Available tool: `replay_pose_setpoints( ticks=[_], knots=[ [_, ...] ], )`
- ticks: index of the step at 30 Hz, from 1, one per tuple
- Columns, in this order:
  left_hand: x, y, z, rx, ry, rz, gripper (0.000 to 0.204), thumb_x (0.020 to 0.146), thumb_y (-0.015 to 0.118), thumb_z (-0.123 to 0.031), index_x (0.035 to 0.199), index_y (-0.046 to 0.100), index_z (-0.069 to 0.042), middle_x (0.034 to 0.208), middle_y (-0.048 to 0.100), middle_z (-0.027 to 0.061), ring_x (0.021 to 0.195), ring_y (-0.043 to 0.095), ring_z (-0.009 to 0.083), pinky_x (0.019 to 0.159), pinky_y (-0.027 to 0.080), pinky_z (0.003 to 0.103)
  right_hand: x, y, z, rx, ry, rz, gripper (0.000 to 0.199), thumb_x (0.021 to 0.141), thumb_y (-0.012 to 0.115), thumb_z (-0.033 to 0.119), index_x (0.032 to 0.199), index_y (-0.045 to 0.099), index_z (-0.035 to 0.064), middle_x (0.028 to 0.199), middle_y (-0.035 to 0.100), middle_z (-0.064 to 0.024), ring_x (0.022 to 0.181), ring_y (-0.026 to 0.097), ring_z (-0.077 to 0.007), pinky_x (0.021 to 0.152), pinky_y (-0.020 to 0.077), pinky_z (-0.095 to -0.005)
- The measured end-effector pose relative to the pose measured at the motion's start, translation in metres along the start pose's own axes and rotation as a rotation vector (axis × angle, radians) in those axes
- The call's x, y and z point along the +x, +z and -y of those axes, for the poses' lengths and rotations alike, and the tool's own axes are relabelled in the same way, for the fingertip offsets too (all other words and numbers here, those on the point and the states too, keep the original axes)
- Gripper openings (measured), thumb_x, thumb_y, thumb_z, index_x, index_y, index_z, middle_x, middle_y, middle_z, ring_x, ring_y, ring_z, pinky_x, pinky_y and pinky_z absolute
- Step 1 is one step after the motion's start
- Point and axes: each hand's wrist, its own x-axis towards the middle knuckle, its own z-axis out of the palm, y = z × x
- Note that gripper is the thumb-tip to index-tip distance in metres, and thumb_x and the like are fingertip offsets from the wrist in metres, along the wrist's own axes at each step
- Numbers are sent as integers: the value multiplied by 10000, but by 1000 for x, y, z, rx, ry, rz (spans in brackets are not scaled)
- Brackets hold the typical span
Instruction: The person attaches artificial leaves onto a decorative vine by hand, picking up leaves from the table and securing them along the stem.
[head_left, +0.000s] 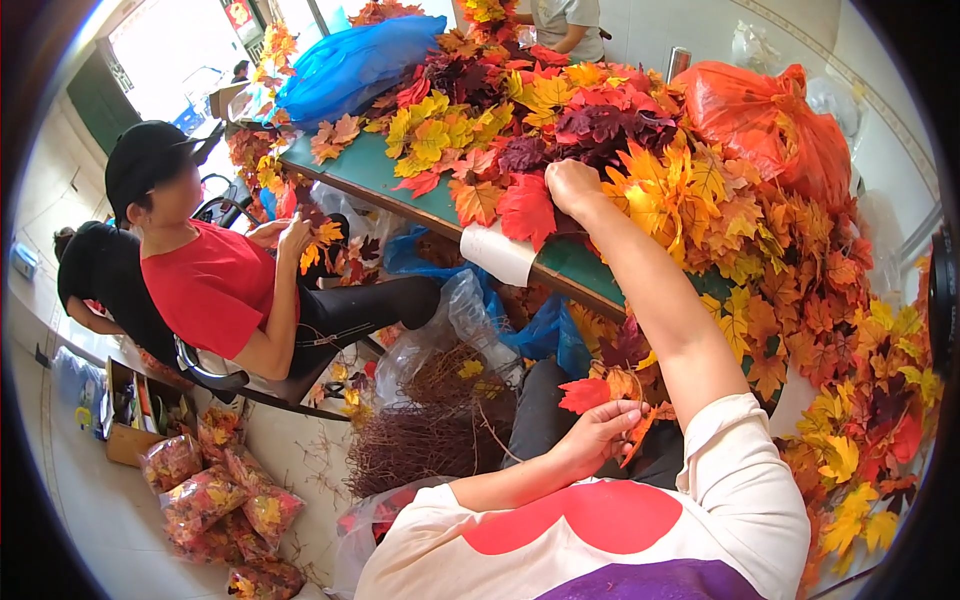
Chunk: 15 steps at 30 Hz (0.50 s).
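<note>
Well, from my end I count two hands at work over one green-topped desk [352, 170]. My left hand [603, 432], low before the chest, pinches one narrow orange leaf piece [637, 438] between thumb and fingers; one red leaf [583, 396] shows just beside it. My right hand [574, 186] reaches across to the desk's near edge, fingers curled in, next to another, larger red leaf [526, 210]. I cannot tell whether it grips anything. Around it spreads one big heap of artificial leaves [735, 210], too many to count. I see one orange-red bag [765, 125] and one blue bag [360, 65] on top, and one white sheet [497, 255] over the edge. Below, I count one bundle of brown stems [420, 435], at least five clear leaf-filled bags [200, 500] and one seated co-worker in red [205, 280], two hands holding leaves.
</note>
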Motion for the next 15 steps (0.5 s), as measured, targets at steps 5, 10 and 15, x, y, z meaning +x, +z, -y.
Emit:
replay_pose_setpoints(
  ticks=[5, 10, 15],
  knots=[
    [5, -10, 1, 9, 7, 19, 204, 890, 540, -168, 1067, 561, -68, 744, 509, -42, 608, 479, 26, 546, 448, 173, 6, -14, 3, -86, -57, -20, 148, 754, 518, 92, 776, 659, 50, 823, 645, -166, 812, 631, -306, 690, 512, -410],
    [6, -8, 1, -2, 0, 21, 206, 892, 538, -168, 1072, 562, -72, 733, 511, -51, 601, 470, 17, 547, 441, 163, 25, -36, -15, 227, 92, -151, 163, 734, 566, 170, 830, 661, 78, 847, 642, -159, 812, 624, -313, 735, 494, -414],
    [6, -10, 4, 8, -16, 49, 201, 894, 535, -174, 1069, 564, -82, 745, 513, -68, 611, 468, 7, 564, 442, 165, 57, -89, -60, 704, 196, -433, 211, 693, 631, 219, 865, 675, 105, 781, 652, -119, 773, 634, -264, 726, 492, -352]
  ],
)
